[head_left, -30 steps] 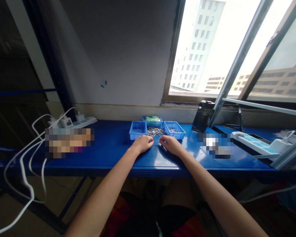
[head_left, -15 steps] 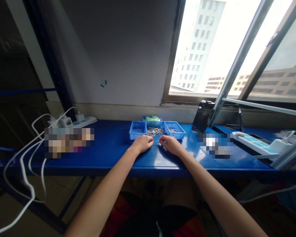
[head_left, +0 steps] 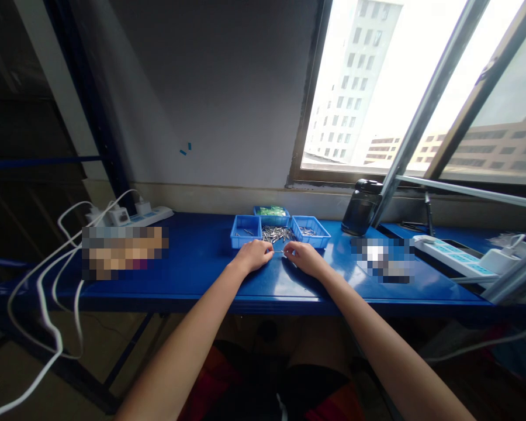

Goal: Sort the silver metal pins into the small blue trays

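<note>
Where the thin metal rod (head_left: 279, 252) is held: midway between left hand (head_left: 257, 254) and right hand (head_left: 304, 255), inward of the near edge of the counter (head_left: 184, 280), long axis parallel to it.
Left hand: nearly closed, rod's left end pinched.
Right hand: likewise, right end pinched.

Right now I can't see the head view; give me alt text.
Left hand and right hand hold a thin metallic piece between them at a blue table. Beyond, a heap of small metal parts lies among blue bins.
</note>
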`<state>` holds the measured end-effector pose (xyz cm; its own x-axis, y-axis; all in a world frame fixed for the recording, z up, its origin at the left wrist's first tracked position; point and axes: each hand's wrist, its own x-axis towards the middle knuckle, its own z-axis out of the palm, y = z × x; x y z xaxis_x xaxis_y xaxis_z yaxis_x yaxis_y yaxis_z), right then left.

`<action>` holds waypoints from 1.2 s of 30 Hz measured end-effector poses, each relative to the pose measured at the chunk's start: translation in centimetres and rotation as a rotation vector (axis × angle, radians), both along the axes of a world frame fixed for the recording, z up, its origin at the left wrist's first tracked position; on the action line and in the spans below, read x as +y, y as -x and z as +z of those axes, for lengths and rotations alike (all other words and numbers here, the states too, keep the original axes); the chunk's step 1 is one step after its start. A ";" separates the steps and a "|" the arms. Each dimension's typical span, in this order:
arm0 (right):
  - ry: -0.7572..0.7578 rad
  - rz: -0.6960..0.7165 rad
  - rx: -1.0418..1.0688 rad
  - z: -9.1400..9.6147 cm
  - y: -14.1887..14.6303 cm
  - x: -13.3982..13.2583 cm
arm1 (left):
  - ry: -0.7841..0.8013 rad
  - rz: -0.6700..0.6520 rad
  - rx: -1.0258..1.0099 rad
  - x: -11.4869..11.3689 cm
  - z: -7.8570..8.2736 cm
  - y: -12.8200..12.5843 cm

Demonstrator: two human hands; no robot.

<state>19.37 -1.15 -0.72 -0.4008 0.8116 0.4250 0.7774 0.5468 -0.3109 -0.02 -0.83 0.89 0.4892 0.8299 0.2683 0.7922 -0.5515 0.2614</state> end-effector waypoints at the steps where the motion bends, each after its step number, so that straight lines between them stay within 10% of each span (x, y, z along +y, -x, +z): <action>1: 0.001 -0.002 0.000 0.0 0.0 0.0 | 0.004 0.003 -0.001 0.0 0.0 0.0; 36: 0.034 0.011 0.046 0.3 0.1 -0.3 | -0.007 0.028 -0.009 -0.3 0.2 0.0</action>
<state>19.25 -1.42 -0.43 -0.3901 0.8215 0.4159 0.7558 0.5437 -0.3649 -0.02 -1.11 1.09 0.4632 0.8413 0.2785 0.8049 -0.5309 0.2650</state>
